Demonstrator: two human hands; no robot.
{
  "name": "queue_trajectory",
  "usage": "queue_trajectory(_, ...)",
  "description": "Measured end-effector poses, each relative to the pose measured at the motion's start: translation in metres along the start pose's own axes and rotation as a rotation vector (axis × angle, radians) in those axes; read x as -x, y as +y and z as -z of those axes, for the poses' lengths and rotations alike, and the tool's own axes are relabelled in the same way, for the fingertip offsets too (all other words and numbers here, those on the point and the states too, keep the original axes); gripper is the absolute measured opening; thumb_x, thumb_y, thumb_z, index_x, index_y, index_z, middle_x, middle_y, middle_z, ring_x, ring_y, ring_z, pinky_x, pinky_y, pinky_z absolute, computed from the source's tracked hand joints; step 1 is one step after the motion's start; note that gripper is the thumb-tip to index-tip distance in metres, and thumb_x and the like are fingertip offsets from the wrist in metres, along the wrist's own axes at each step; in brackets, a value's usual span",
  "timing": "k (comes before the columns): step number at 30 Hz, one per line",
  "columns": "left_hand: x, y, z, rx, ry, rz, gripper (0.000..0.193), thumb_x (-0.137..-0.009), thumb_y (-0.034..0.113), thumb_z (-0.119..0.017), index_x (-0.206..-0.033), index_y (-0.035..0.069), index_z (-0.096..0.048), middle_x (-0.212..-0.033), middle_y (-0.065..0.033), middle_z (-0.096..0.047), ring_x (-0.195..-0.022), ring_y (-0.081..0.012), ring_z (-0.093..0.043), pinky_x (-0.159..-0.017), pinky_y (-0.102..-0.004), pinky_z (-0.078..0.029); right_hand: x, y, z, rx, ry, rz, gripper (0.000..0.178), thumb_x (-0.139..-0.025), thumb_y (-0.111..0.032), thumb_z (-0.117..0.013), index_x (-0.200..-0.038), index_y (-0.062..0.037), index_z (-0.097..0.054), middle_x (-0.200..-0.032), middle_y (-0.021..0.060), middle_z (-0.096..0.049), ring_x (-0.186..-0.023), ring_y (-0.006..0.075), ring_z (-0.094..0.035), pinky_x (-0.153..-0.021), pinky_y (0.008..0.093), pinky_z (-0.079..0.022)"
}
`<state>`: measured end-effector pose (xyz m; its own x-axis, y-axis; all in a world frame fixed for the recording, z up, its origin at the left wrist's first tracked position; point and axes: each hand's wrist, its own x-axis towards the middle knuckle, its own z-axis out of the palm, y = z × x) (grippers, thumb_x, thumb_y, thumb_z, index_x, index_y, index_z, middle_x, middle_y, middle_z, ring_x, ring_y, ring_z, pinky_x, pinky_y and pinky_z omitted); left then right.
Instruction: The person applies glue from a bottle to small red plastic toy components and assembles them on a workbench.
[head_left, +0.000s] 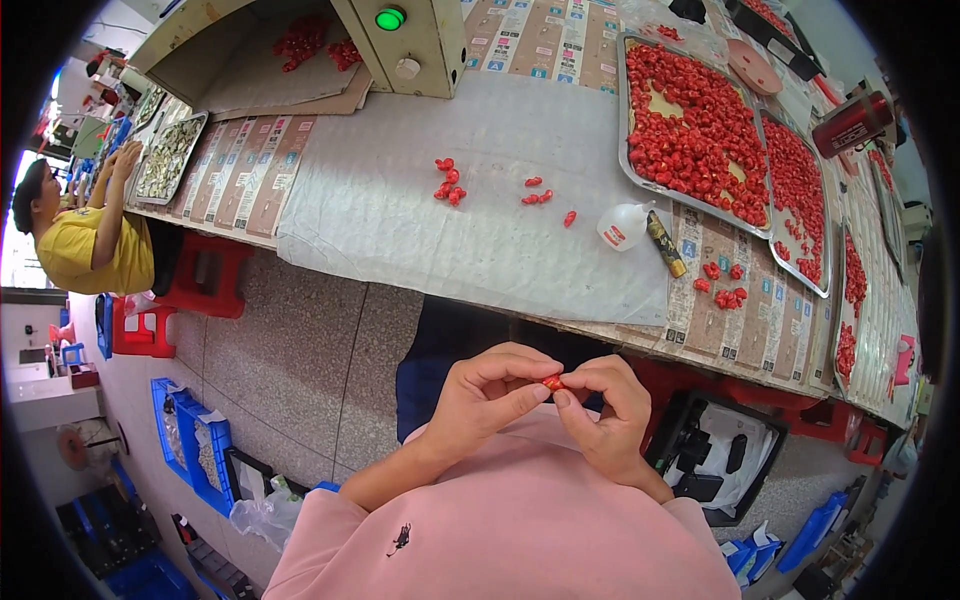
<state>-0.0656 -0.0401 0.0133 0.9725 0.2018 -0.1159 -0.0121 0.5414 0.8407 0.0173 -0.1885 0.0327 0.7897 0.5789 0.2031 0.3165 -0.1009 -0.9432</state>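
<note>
Close in front of my chest, both hands pinch one small glossy red piece (552,382) between thumbs and fingertips. My left hand (495,388) has it from the left, my right hand (606,405) from the right. Its exact kind is too small to tell, and the fingertips cover part of it. On the white sheet (380,215) ahead lie similar red pieces: a cluster (450,182) at the left and a few single ones (537,197) further right. A white squeeze bottle (622,228) stands beside a black-and-yellow tube (665,245) near the sheet's right edge.
Metal trays (625,150) full of red pieces line the table's right side, by a dark red flask (852,124). A beige machine (400,45) with a green light stands at the back. A person in yellow (95,245) works at far left, near red stools (205,280).
</note>
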Motion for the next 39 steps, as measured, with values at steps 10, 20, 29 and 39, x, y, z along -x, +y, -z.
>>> queue_trajectory(10,0.0017,0.0021,0.0001,-0.14,-0.006,-0.024,0.023,-0.082,-0.004,-0.064,-0.104,0.001,-0.066,-0.101,-0.0076,-0.059,-0.091,-0.0123,-0.059,-0.078,-0.0219,-0.049,0.0015,0.0069,0.0052,-0.127,-0.078,-0.121,0.01,-0.075,0.002,-0.067,-0.085,0.0001,-0.064,-0.081,0.0074,-0.059,-0.068,0.0121,-0.056,-0.06,0.0223,-0.045)
queue_trajectory(20,0.0035,0.0001,0.0042,-0.251,-0.001,-0.057,0.021,-0.08,-0.003,-0.067,-0.099,0.004,-0.069,-0.097,-0.0066,-0.06,-0.085,-0.0098,-0.058,-0.071,-0.0183,-0.047,0.0005,0.007,0.0076,-0.262,-0.164,-0.256,0.007,-0.077,0.004,-0.065,-0.084,0.0014,-0.063,-0.084,0.0067,-0.057,-0.075,0.0109,-0.055,-0.065,0.0215,-0.044)
queue_trajectory(29,0.0024,-0.003,0.0043,-0.175,-0.002,-0.029,0.022,-0.08,-0.004,-0.067,-0.1,0.004,-0.068,-0.099,-0.0075,-0.06,-0.089,-0.012,-0.059,-0.077,-0.0217,-0.049,0.0009,0.0091,0.0061,-0.247,-0.144,-0.262,0.006,-0.077,0.001,-0.066,-0.083,-0.0003,-0.065,-0.082,0.0068,-0.058,-0.073,0.0132,-0.056,-0.064,0.0235,-0.044)
queue_trajectory(39,0.0004,-0.0034,0.0008,-0.185,-0.002,-0.03,0.022,-0.08,-0.005,-0.066,-0.101,0.003,-0.068,-0.099,-0.008,-0.06,-0.089,-0.0126,-0.059,-0.078,-0.0219,-0.049,0.0007,0.0093,0.0083,-0.21,-0.115,-0.238,0.006,-0.076,0.0,-0.067,-0.082,-0.0009,-0.065,-0.08,0.0066,-0.058,-0.071,0.0129,-0.056,-0.062,0.0234,-0.044)
